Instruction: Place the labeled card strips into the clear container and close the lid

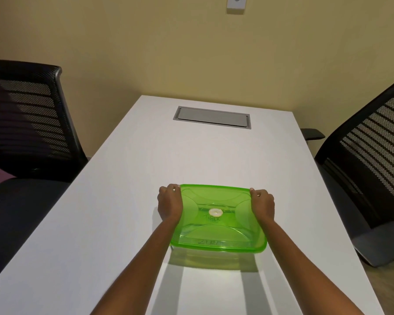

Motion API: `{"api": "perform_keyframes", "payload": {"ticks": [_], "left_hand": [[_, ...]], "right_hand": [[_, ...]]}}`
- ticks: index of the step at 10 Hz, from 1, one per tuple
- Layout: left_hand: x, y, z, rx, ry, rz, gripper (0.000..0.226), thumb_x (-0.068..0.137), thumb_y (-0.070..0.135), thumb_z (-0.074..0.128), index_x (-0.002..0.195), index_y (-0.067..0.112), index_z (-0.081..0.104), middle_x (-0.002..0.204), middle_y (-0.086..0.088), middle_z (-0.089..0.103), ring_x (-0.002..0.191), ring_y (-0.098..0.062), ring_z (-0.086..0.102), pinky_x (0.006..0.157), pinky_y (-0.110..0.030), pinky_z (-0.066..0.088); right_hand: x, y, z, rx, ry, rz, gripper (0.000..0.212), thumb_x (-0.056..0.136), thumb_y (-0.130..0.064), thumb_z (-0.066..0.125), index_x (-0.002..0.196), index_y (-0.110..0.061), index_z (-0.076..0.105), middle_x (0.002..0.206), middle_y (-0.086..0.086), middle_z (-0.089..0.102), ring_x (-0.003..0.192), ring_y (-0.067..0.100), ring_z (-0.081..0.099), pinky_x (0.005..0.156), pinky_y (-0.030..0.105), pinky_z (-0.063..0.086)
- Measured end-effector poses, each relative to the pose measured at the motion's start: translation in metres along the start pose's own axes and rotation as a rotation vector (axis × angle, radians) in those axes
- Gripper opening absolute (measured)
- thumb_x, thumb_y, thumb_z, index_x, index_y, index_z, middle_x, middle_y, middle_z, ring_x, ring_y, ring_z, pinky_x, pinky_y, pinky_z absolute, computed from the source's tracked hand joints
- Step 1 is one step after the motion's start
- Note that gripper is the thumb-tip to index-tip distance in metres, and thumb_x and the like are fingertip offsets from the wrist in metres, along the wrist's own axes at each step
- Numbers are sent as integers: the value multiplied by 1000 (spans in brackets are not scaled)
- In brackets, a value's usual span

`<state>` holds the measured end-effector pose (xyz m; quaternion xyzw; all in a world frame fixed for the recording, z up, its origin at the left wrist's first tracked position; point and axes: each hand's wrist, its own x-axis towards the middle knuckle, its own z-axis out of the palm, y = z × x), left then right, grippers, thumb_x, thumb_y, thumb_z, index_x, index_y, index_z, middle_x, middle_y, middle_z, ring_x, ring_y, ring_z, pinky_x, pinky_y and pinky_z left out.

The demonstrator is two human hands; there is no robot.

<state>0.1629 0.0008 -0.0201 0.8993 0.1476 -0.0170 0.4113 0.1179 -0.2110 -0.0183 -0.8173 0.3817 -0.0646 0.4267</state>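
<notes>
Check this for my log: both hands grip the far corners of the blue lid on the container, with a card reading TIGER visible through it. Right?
Not quite: the lid is green, not blue, as the head view shows. The rest holds: the left hand and right hand grip its far corners on the container, and the TIGER card shows through.

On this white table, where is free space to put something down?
The white table is bare between the green-lidded clear container and the grey cable hatch, and along both long sides. It is crowded only at the container, with the left hand and right hand on its sides.
</notes>
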Motion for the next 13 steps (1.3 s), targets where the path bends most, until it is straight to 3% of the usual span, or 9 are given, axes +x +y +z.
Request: {"api": "perform_keyframes", "payload": {"ticks": [1, 4, 7, 8, 9, 10, 11, 12, 13], "left_hand": [[-11, -4, 1, 254, 2, 157, 39, 101, 17, 32, 138, 14, 44, 137, -12, 47, 125, -30, 46, 97, -43, 44], [-44, -18, -6, 660, -116, 404, 54, 102, 33, 23, 151, 12, 15, 161, -15, 10, 149, -25, 13, 118, -35, 24], [-101, -15, -9, 735, -241, 441, 61, 100, 42, 28, 152, 14, 12, 161, -16, 6, 150, -25, 9, 121, -43, 13], [-123, -13, -16, 764, -128, 563, 69, 65, 54, 76, 117, 10, 69, 125, -20, 65, 116, -23, 65, 90, -40, 56], [-138, -18, -18, 752, -59, 642, 48, 51, 60, 80, 80, 21, 82, 89, 0, 81, 80, -14, 77, 57, -33, 62], [-144, -24, -20, 739, -72, 656, 81, 98, 46, 5, 81, 26, 82, 91, 3, 80, 82, -13, 77, 58, -32, 61], [-147, -26, -20, 754, 51, 674, 96, 97, 38, -13, 81, 28, 81, 91, 4, 80, 82, -12, 77, 57, -29, 61], [-150, -23, -24, 764, -113, 657, 63, 91, 61, 28, 80, 28, 82, 89, 5, 80, 81, -12, 77, 56, -29, 61], [-141, -21, -21, 703, -11, 773, 52, 41, 61, 83, 78, 24, 82, 88, 3, 80, 83, -14, 77, 75, -29, 60]], "right_hand": [[-14, 4, -2, -92, 50, -118, 32, 97, -17, 44, 125, -2, 51, 133, 22, 45, 124, 37, 44, 102, 45, 38], [-58, 15, -3, -573, -63, -441, 49, 100, -30, 33, 145, -11, 28, 155, 10, 24, 144, 20, 22, 116, 39, 23], [-111, 20, 5, -746, -217, -504, 59, 99, -45, 24, 149, -16, 14, 161, 6, 8, 149, 18, 7, 120, 46, 12], [-125, 29, 4, -757, -232, -526, 59, 99, -45, 23, 150, -16, 11, 161, 7, 6, 149, 19, 6, 120, 46, 9], [-134, 34, 1, -752, -231, -532, 60, 99, -45, 24, 150, -16, 10, 161, 8, 5, 149, 20, 5, 120, 46, 8], [-137, 38, 0, -735, -238, -523, 60, 99, -45, 24, 150, -17, 9, 161, 8, 4, 149, 21, 4, 120, 46, 7], [-139, 39, -2, -755, -233, -502, 60, 99, -47, 20, 150, -18, 7, 161, 8, 3, 149, 21, 3, 120, 46, 6], [-143, 37, -6, -780, -244, -522, 99, 69, -65, -26, 150, -19, 7, 161, 8, 2, 149, 21, 4, 120, 46, 9], [-137, 35, -15, -819, -217, -494, 102, 67, -67, -26, 150, -18, 8, 161, 8, 2, 149, 21, 4, 120, 45, 10]]}}
